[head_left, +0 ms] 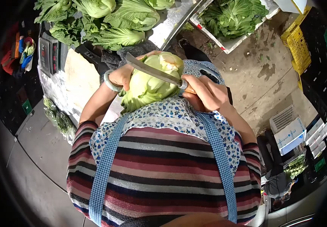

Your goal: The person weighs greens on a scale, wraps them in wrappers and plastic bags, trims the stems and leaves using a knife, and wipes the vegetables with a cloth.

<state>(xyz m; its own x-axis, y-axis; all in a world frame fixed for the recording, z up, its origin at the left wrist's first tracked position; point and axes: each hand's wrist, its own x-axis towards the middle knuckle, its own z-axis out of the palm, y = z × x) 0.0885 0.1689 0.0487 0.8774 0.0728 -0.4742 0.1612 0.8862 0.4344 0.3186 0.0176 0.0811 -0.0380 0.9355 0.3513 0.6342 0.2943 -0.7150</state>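
A pale green cabbage [154, 84] is held up against the front of my flowered apron, its cut-looking stem end at the upper right. My left hand [123, 75], with a pale bangle at the wrist, is wrapped around the cabbage's left side; part of its fingers is hidden behind the head. In my right hand [205, 92] is a knife [152, 71] with a curved blade, gripped by its handle. The blade lies across the cabbage, pointing to the upper left. From this view I cannot tell whether the edge touches the leaves.
Several leafy heads [129, 19] lie on the table ahead. A scale [49, 53] and brown cardboard [81, 73] are at left. A white foam box [229, 47] holds greens at upper right. Yellow crates [298, 49] stand farther right; another person [277, 181] is at lower right.
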